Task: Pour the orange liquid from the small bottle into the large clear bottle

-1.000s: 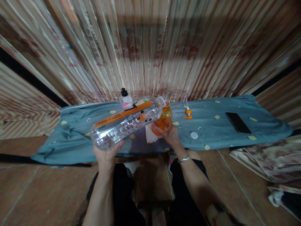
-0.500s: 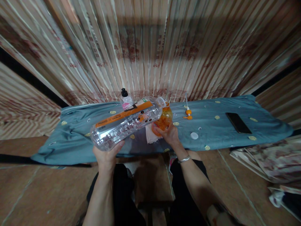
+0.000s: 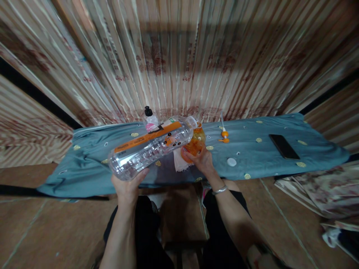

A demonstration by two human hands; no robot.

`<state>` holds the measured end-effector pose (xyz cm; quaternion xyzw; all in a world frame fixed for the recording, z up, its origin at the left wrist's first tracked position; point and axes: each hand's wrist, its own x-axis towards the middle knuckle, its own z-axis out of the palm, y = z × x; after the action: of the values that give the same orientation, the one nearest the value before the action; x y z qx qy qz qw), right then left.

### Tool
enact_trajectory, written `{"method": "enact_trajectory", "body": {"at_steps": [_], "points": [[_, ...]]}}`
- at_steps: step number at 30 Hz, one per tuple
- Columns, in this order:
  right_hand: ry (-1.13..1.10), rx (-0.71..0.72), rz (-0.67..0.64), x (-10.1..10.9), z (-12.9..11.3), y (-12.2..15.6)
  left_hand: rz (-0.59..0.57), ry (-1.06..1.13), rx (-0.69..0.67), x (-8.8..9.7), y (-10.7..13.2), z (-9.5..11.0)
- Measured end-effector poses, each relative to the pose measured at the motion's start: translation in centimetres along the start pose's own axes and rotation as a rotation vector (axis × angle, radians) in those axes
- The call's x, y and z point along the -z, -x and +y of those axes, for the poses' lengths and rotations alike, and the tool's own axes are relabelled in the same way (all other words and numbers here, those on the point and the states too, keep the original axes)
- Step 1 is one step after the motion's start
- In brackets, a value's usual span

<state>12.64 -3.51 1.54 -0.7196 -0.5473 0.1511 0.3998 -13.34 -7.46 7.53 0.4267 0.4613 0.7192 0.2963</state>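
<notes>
A large clear plastic bottle [image 3: 146, 145] with an orange label lies tilted in my left hand [image 3: 127, 186], which grips it near its base. Its uncapped mouth points right, at the neck of an orange bottle [image 3: 198, 138]; whether the two rims touch I cannot tell. My right hand [image 3: 203, 158] is wrapped round the orange bottle's lower body. Under and beside that bottle is a white cloth [image 3: 181, 162]. An orange pump top [image 3: 224, 136] with a clear tube lies to the right, and a white cap [image 3: 231, 161] lies nearer me.
A small clear bottle with a black top [image 3: 150, 119] stands behind the large bottle. A black phone [image 3: 284, 146] lies on the right of the blue-green tablecloth [image 3: 260, 160]. Striped curtains [image 3: 174, 56] hang along the table's back edge.
Almost nothing differs. Both hands hold the same bottles in nearly the same place, with the large bottle still tilted towards the orange one.
</notes>
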Motion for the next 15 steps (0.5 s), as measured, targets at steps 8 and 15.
{"method": "enact_trajectory", "body": {"at_steps": [8,15], "points": [[-0.052,-0.004,0.035,-0.58,0.5,-0.25,-0.006,0.005,-0.031,0.05,-0.06,-0.15],[-0.081,0.023,0.05,-0.8,0.91,-0.29,-0.006,-0.005,-0.046,0.15,-0.1,-0.2]]}}
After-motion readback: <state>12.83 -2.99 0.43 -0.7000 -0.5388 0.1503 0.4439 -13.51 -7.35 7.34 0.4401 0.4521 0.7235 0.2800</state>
